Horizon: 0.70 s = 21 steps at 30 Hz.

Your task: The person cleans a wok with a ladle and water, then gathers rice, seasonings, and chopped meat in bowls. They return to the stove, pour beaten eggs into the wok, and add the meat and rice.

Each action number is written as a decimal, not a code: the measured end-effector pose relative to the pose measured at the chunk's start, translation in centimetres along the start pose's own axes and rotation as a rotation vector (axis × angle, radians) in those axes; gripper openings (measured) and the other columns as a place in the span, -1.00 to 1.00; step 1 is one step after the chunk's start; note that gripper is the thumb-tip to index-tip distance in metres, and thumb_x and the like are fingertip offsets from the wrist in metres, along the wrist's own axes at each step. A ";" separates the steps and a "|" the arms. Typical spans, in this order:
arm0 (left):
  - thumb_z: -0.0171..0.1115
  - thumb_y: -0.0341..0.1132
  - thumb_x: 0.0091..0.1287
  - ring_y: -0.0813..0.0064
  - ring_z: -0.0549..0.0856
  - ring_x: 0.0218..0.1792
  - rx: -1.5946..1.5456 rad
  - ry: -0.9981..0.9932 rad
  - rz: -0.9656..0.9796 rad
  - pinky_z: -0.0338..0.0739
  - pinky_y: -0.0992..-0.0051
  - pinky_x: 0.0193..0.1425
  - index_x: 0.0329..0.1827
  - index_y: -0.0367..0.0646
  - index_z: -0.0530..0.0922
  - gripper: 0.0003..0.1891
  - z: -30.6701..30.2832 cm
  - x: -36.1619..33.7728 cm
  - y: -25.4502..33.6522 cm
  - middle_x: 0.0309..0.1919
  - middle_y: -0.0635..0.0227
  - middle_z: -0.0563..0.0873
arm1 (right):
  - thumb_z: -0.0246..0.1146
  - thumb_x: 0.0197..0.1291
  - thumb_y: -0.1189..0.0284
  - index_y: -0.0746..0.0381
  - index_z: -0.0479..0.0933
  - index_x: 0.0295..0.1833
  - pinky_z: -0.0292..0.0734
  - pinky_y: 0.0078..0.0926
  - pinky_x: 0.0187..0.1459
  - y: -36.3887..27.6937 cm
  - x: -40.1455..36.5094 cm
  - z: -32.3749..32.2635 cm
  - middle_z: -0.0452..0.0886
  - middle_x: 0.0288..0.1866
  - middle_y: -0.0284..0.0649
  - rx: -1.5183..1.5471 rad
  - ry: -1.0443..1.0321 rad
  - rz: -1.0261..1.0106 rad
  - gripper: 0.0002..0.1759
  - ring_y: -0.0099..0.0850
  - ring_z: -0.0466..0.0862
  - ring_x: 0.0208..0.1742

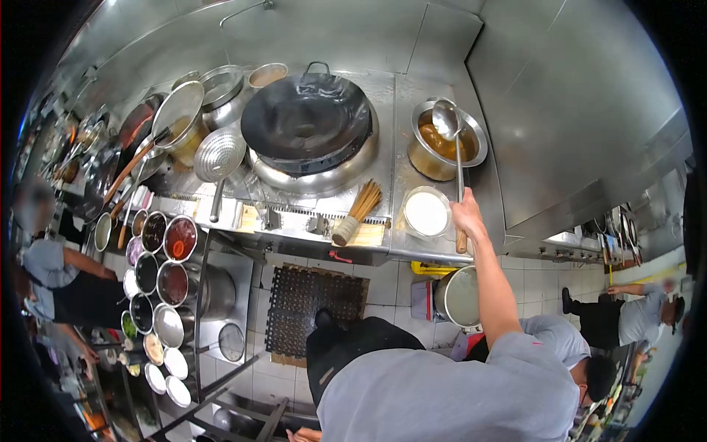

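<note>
My right hand (468,214) is wrapped round the long handle of a ladle (446,120). The ladle's bowl hangs over a steel pot (479,155) of brown liquid, and the wooden end of its handle points toward me. Just left of that hand, a bowl of white contents (426,214) stands on the counter. At the bottom edge, what looks like my left hand (303,435) shows only in part; its fingers are mostly cut off. A dark wok (305,118) sits on the burner, with a bamboo wok brush (357,212) in front of it.
Left of the wok stand a perforated skimmer (219,156), a strainer (179,110) and pots. A rack of several containers (174,282) is at lower left. A large pot (462,296) stands below my right arm. Other people (633,317) work at both sides. A black mat (309,309) lies underfoot.
</note>
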<state>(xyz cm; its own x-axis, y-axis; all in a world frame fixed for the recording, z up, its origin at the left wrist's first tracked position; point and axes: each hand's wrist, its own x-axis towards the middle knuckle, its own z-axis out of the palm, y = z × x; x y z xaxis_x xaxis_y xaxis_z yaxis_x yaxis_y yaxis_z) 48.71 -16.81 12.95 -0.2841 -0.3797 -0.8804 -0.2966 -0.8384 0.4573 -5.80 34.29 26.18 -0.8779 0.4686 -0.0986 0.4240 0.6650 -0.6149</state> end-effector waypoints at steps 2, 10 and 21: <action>0.01 0.16 0.35 0.27 0.63 -0.33 0.014 -0.071 -0.029 0.53 0.32 -0.27 -0.20 -0.15 0.51 -0.52 0.2 1.8 1.7 -0.35 0.17 0.65 | 0.13 0.15 0.54 0.38 0.27 0.13 0.54 -0.22 -0.33 -3.4 -1.5 -1.2 0.54 -0.41 -0.07 0.211 -0.091 0.087 -0.58 -0.19 0.62 -0.42; 0.07 0.14 0.32 0.38 0.64 -0.32 0.161 -0.057 -0.139 0.51 0.33 -0.21 -0.27 -0.11 0.52 -0.56 2.7 10.5 9.1 -0.41 0.30 0.66 | 0.14 0.26 0.52 0.24 0.31 -0.03 0.25 -0.60 -0.67 -5.6 -2.1 -2.4 0.36 -0.55 -0.37 1.129 -0.374 0.337 -0.79 -0.61 0.32 -0.66; -0.02 0.13 0.38 0.43 0.50 -0.59 0.471 -0.043 0.105 0.40 0.32 -0.42 -0.56 -0.08 0.43 -0.50 2.6 16.4 11.9 -0.67 0.35 0.53 | 0.15 0.29 0.49 0.24 0.26 0.06 0.21 -0.69 -0.65 -7.9 -3.8 -3.8 0.32 -0.52 -0.40 1.373 -0.395 0.409 -0.71 -0.66 0.29 -0.64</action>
<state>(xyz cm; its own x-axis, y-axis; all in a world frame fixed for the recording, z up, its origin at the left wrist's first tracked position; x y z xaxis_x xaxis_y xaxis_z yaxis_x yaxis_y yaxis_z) 38.20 -31.98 4.30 -0.3687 -0.4279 -0.8252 -0.6420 -0.5247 0.5590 -5.01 29.47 34.35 -0.8499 0.1495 -0.5053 0.3112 -0.6313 -0.7103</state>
